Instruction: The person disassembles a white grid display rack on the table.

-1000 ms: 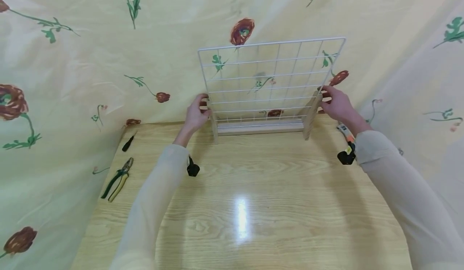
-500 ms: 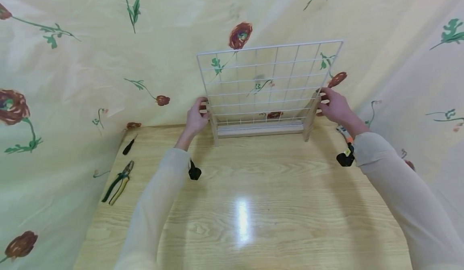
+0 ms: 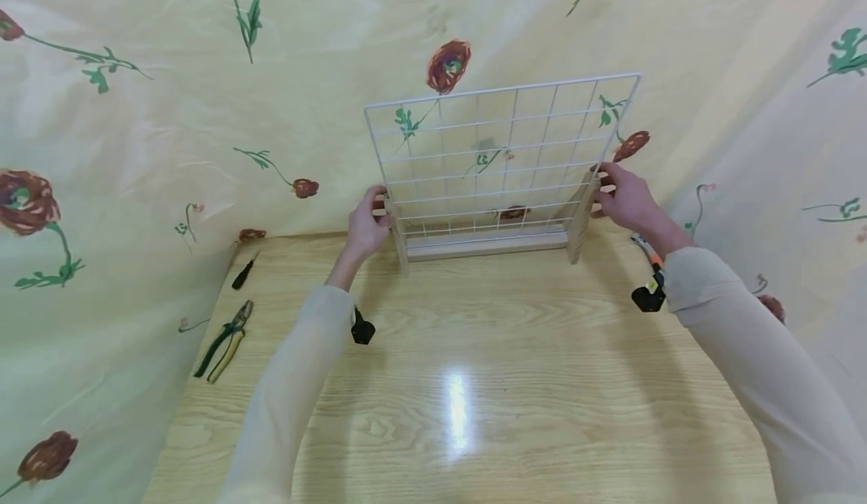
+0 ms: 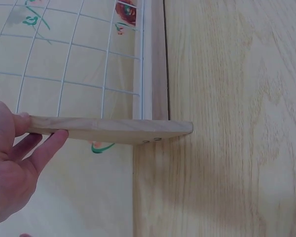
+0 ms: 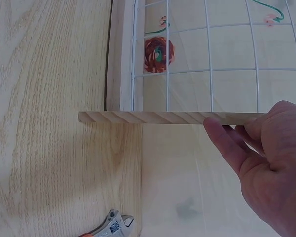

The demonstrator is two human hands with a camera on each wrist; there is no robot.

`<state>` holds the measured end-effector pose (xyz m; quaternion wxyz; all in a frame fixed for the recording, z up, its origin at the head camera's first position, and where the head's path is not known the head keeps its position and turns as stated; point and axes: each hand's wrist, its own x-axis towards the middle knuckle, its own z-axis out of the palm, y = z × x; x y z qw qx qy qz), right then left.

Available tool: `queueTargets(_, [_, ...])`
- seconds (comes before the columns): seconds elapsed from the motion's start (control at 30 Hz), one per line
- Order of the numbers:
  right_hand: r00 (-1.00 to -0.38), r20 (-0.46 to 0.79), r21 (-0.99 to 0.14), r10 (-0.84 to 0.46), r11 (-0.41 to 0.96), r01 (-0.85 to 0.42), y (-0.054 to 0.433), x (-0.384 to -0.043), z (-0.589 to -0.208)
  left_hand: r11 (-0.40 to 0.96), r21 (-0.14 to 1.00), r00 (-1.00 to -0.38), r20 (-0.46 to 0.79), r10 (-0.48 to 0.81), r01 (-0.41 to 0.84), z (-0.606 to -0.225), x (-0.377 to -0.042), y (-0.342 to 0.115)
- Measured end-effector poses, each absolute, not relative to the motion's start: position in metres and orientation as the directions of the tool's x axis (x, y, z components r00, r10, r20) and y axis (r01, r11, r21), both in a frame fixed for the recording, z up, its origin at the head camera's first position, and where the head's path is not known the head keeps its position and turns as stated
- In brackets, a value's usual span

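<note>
A white wire grid (image 3: 504, 150) stands upright in a wooden frame at the back of the table. Its frame has a left side board (image 4: 103, 127), a right side board (image 5: 153, 117) and a low crossbar (image 3: 488, 244). My left hand (image 3: 367, 226) pinches the upper end of the left board between thumb and fingers. Two screw heads (image 4: 152, 140) show near that board's lower end. On the other side, my right hand (image 3: 626, 197) grips the upper end of the right board; some of its fingers are hidden behind the wood.
Pliers (image 3: 225, 341) and a small black-handled screwdriver (image 3: 244, 271) lie on the wooden table (image 3: 515, 368) at the left. An adjustable wrench (image 5: 113, 226) lies right of the frame. A flower-patterned sheet (image 3: 305, 98) hangs close behind the grid and along both sides.
The head view has shifted slightly. Both hands stay on the side boards, and the grid with its frame keeps nearly the same place.
</note>
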<state>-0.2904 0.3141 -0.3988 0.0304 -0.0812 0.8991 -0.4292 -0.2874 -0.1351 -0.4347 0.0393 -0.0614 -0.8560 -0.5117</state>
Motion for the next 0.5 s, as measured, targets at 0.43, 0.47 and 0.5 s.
queueTargets(0.43, [-0.983,0.027,-0.774,-0.182,0.618,-0.136,0.311,-0.285,-0.401,0.474,0.865,-0.987,0.14,0.081,0.162,-0.437,-0.275,-0.139])
queueTargets(0.47, [-0.983,0.024,-0.776,-0.183,0.617,-0.134,0.311,-0.285,-0.401,0.475,0.865,-0.987,0.141,0.082,0.163,-0.437,-0.274,-0.139])
queueTargets(0.5, [-0.982,0.022,-0.775,-0.186,0.618,-0.134,0.311,-0.285,-0.402,0.476,0.864,-0.986,0.144,0.081,0.165,-0.438,-0.273,-0.14])
